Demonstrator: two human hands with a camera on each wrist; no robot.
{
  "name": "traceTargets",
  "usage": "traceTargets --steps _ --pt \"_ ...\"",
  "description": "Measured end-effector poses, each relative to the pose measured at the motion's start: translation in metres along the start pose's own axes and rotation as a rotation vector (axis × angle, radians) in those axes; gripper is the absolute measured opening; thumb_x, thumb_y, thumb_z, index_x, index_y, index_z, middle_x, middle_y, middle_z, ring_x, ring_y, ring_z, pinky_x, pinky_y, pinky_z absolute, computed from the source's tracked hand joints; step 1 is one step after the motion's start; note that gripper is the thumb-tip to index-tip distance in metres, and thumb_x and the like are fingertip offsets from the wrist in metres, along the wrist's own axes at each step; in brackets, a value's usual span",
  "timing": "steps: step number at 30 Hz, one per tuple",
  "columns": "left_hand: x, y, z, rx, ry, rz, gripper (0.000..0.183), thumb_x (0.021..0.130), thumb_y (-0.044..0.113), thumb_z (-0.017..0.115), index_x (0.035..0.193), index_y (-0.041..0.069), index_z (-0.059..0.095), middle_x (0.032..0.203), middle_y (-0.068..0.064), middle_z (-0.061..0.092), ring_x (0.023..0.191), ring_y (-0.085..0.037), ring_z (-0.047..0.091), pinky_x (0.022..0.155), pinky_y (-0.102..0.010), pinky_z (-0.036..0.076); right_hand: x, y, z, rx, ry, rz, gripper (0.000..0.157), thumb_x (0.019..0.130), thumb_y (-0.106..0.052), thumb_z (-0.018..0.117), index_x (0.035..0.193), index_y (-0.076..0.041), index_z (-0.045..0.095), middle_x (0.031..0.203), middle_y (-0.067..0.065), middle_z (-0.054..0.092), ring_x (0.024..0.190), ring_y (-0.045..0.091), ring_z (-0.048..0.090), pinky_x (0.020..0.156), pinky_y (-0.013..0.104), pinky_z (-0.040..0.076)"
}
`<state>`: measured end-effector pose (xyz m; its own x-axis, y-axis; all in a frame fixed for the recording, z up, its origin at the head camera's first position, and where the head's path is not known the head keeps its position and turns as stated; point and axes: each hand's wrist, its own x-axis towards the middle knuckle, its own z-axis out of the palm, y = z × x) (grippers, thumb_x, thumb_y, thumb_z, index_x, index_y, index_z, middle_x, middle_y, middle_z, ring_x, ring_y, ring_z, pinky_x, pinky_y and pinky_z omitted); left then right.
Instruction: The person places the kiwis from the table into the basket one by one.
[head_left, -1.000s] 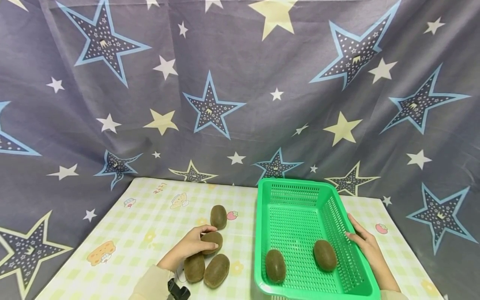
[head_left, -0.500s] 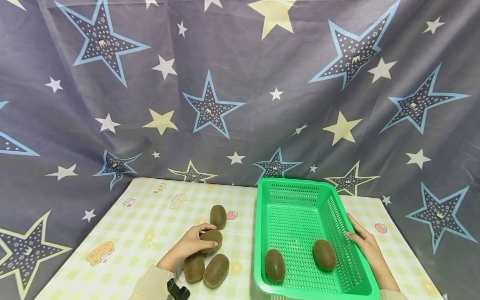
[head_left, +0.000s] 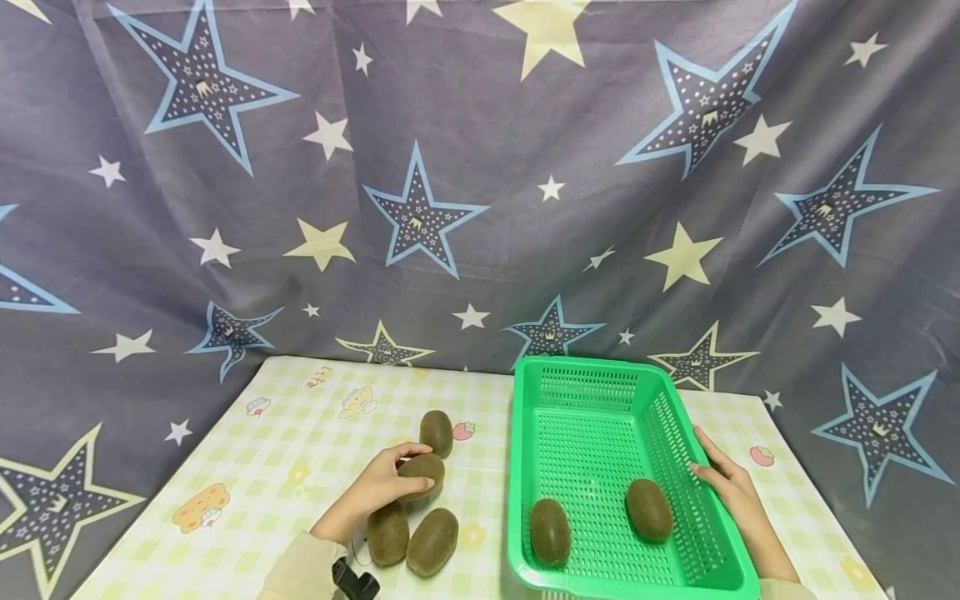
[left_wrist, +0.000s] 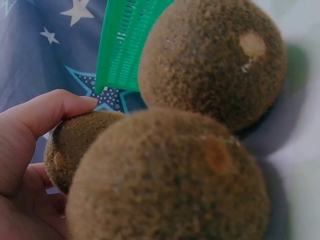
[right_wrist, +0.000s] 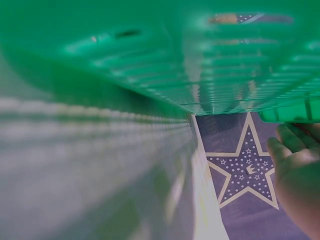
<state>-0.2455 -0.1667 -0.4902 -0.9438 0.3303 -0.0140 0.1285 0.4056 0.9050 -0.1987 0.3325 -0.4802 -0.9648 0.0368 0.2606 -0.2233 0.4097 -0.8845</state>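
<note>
My left hand (head_left: pixel 381 482) grips a brown fuzzy kiwi (head_left: pixel 424 477), thumb on the near side and fingers over the far side. In the left wrist view that held kiwi (left_wrist: pixel 80 137) shows between thumb and fingers, partly behind a nearer kiwi (left_wrist: pixel 170 180). Around it on the table are a kiwi (head_left: pixel 437 433) just beyond, another (head_left: pixel 387 535) under the wrist side, and one (head_left: pixel 432 542) toward me. My right hand (head_left: pixel 735 492) rests along the right wall of the green plastic basket (head_left: pixel 592 450), thumb at its rim; in the right wrist view the hand (right_wrist: pixel 300 175) is beside the rim.
Two kiwis lie inside the basket, one (head_left: pixel 551 532) at the near left and one (head_left: pixel 649 510) at the right. A checked cloth (head_left: pixel 262 475) covers the table. A star-printed curtain (head_left: pixel 480 167) hangs behind its far edge. A small black device (head_left: pixel 355 581) sits at my left wrist.
The left hand and its kiwi have shifted very slightly away from me and to the left. The right hand, the basket and the other kiwis have stayed in place.
</note>
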Motion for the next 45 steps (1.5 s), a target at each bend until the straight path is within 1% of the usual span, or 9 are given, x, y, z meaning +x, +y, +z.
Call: traceTargets --steps 5,13,20,24,28,35,40,42,45 --pt "0.001 0.001 -0.001 -0.008 0.005 0.012 0.054 0.077 0.017 0.075 0.125 0.001 0.056 0.108 -0.013 0.062 0.089 -0.019 0.053 0.074 -0.032 0.047 0.000 0.001 0.000 -0.005 -0.008 0.012 0.057 0.096 -0.014 0.052 0.147 -0.008 0.029 0.137 -0.034 0.033 0.110 -0.030 0.031 0.087 -0.002 0.029" --pt "0.001 0.009 -0.001 -0.025 0.007 0.033 0.053 0.078 0.015 0.074 0.126 0.001 0.055 0.109 -0.014 0.062 0.088 -0.019 0.051 0.072 -0.030 0.046 -0.001 0.001 0.000 0.000 -0.005 0.017 0.057 0.096 -0.014 0.052 0.148 -0.011 0.029 0.140 -0.030 0.033 0.109 -0.030 0.032 0.087 -0.002 0.029" --pt "0.002 0.019 0.001 -0.036 0.023 0.039 0.054 0.078 0.015 0.074 0.127 0.003 0.056 0.105 -0.014 0.062 0.087 -0.019 0.052 0.069 -0.030 0.048 -0.001 0.000 0.001 0.003 0.001 -0.001 0.056 0.095 -0.013 0.052 0.147 -0.007 0.030 0.132 -0.038 0.035 0.110 -0.030 0.032 0.087 -0.002 0.029" --pt "0.002 0.024 0.004 -0.056 0.031 0.042 0.054 0.078 0.014 0.074 0.127 0.003 0.055 0.105 -0.014 0.062 0.087 -0.019 0.052 0.068 -0.029 0.049 -0.001 0.000 0.001 -0.001 0.004 0.000 0.056 0.096 -0.014 0.052 0.147 -0.010 0.030 0.135 -0.036 0.035 0.110 -0.030 0.032 0.087 -0.002 0.028" --pt "0.004 0.027 0.007 -0.079 0.042 0.047 0.055 0.078 0.013 0.073 0.128 0.003 0.054 0.102 -0.013 0.062 0.085 -0.018 0.052 0.065 -0.028 0.049 -0.001 0.000 0.001 -0.001 0.002 0.011 0.056 0.096 -0.014 0.051 0.148 -0.011 0.029 0.135 -0.036 0.034 0.110 -0.030 0.031 0.087 -0.002 0.028" --pt "0.004 0.034 0.011 -0.099 0.027 0.083 0.053 0.079 0.012 0.073 0.128 0.004 0.054 0.104 -0.015 0.060 0.086 -0.019 0.051 0.065 -0.028 0.050 -0.001 0.000 0.000 -0.001 -0.004 0.018 0.056 0.096 -0.015 0.051 0.147 -0.006 0.029 0.132 -0.038 0.034 0.110 -0.031 0.031 0.087 -0.002 0.028" --pt "0.005 0.040 0.014 -0.090 0.017 0.104 0.052 0.079 0.014 0.073 0.127 0.005 0.055 0.105 -0.017 0.058 0.086 -0.019 0.052 0.065 -0.027 0.051 0.000 -0.001 0.001 0.006 -0.006 0.022 0.056 0.096 -0.015 0.051 0.147 -0.007 0.029 0.133 -0.037 0.034 0.109 -0.030 0.031 0.086 -0.002 0.029" --pt "0.007 0.042 0.015 -0.092 0.019 0.117 0.051 0.079 0.013 0.073 0.126 0.005 0.055 0.106 -0.018 0.057 0.087 -0.019 0.053 0.066 -0.026 0.051 0.000 0.000 0.001 0.007 -0.005 0.020 0.056 0.096 -0.015 0.051 0.147 -0.006 0.029 0.132 -0.038 0.034 0.109 -0.030 0.031 0.086 -0.002 0.029" --pt "0.008 0.046 0.017 -0.097 0.026 0.152 0.050 0.079 0.013 0.073 0.126 0.005 0.056 0.115 -0.019 0.059 0.091 -0.019 0.053 0.072 -0.024 0.050 0.000 0.000 0.001 0.015 -0.003 0.012 0.056 0.096 -0.014 0.051 0.147 -0.006 0.029 0.132 -0.038 0.035 0.109 -0.030 0.032 0.086 -0.002 0.029"
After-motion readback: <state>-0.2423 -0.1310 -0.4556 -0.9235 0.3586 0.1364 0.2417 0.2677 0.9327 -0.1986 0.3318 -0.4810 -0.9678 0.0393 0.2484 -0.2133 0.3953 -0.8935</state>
